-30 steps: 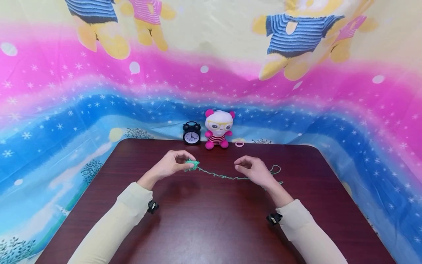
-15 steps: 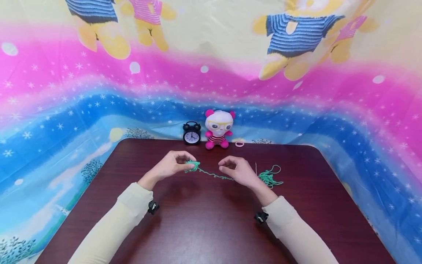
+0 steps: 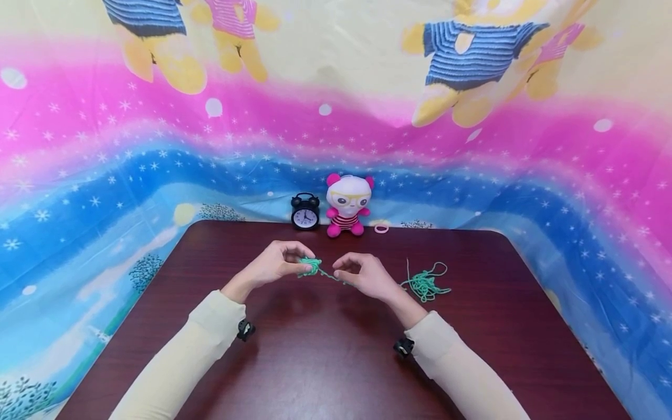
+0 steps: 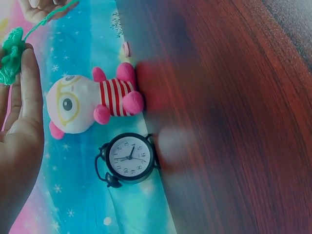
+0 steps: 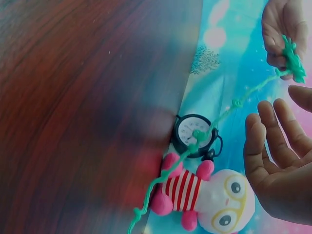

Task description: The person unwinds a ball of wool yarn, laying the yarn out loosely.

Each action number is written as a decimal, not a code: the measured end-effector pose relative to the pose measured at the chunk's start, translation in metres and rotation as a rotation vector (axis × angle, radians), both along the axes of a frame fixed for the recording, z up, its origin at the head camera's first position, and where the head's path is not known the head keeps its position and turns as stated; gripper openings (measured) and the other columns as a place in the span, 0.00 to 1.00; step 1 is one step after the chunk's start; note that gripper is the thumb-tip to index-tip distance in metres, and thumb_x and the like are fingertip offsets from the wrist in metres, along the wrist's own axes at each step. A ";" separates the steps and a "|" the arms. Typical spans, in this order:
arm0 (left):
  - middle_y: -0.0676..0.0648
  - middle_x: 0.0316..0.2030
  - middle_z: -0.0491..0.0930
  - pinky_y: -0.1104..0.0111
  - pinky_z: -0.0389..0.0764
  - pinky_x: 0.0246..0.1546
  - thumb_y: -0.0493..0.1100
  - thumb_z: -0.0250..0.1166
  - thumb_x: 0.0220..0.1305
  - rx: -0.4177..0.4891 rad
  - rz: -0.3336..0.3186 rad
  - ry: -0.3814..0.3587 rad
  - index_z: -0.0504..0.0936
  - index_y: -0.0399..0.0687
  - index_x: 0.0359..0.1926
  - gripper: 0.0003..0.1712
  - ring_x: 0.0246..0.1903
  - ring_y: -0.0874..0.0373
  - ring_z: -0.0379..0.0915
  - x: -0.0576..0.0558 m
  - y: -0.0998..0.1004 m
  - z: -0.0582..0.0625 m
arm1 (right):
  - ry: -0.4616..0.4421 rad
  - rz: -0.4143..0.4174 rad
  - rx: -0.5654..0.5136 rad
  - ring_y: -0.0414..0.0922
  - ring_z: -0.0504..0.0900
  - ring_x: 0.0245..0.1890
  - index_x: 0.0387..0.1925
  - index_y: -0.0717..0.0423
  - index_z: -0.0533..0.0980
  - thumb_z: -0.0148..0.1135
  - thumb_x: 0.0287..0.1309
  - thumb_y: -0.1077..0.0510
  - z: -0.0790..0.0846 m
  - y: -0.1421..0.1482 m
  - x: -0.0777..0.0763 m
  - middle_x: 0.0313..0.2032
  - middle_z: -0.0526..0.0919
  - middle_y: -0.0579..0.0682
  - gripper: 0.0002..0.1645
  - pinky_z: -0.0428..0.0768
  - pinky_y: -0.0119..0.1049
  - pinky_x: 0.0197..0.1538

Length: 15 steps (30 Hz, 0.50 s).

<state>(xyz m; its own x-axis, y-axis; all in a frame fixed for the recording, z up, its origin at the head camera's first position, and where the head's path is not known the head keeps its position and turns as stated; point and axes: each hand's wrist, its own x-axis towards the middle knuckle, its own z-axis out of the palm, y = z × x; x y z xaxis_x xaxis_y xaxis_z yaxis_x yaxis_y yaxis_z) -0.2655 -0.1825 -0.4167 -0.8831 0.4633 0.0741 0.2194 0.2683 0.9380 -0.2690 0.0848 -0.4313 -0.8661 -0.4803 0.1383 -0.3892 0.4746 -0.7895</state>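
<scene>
My left hand (image 3: 275,261) pinches a small wound bundle of green yarn (image 3: 311,266) between thumb and fingers, above the table. A knotted strand (image 5: 236,103) runs from that bundle past my right hand (image 3: 370,275) and on to a loose green pile (image 3: 427,284) lying on the table at right. In the right wrist view the right hand's fingers (image 5: 285,129) are loosely bent, with the thumb apart and no yarn between them. The strand passes beside this hand; whether it touches the palm side cannot be seen.
At the back edge of the dark wooden table (image 3: 315,361) stand a black alarm clock (image 3: 305,212) and a pink-and-white panda doll (image 3: 349,205). A small pink ring (image 3: 381,229) lies right of the doll. A patterned cloth (image 3: 336,134) hangs behind.
My right hand has moved left along the strand toward the left hand, uncovering the loose pile. The left hand, with the bundle, has shifted only slightly.
</scene>
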 end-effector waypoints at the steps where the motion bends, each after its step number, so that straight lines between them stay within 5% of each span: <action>1: 0.45 0.38 0.86 0.53 0.85 0.43 0.41 0.73 0.60 -0.001 0.001 -0.002 0.84 0.44 0.47 0.14 0.32 0.57 0.83 0.000 0.001 0.000 | 0.000 0.003 0.001 0.42 0.83 0.32 0.43 0.46 0.84 0.70 0.60 0.53 0.000 -0.001 0.000 0.35 0.87 0.44 0.10 0.84 0.36 0.36; 7: 0.45 0.38 0.86 0.54 0.85 0.45 0.41 0.73 0.60 -0.018 -0.001 -0.006 0.84 0.45 0.47 0.15 0.33 0.56 0.83 0.002 0.003 0.003 | -0.008 0.003 0.005 0.40 0.83 0.35 0.45 0.50 0.84 0.70 0.60 0.50 -0.002 -0.009 0.001 0.37 0.88 0.42 0.14 0.83 0.35 0.40; 15: 0.45 0.38 0.87 0.66 0.85 0.42 0.40 0.73 0.60 -0.008 -0.018 -0.010 0.84 0.42 0.48 0.15 0.33 0.57 0.84 -0.001 0.005 0.001 | 0.054 0.027 0.014 0.36 0.83 0.37 0.39 0.41 0.84 0.69 0.61 0.49 -0.009 -0.018 -0.001 0.35 0.87 0.38 0.05 0.82 0.36 0.46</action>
<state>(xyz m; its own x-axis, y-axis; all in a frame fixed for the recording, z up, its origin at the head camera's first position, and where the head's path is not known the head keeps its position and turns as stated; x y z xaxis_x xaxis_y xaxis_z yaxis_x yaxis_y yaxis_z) -0.2661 -0.1772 -0.4156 -0.8751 0.4799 0.0617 0.2154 0.2722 0.9378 -0.2695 0.0664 -0.4402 -0.8440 -0.5059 0.1780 -0.4443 0.4736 -0.7605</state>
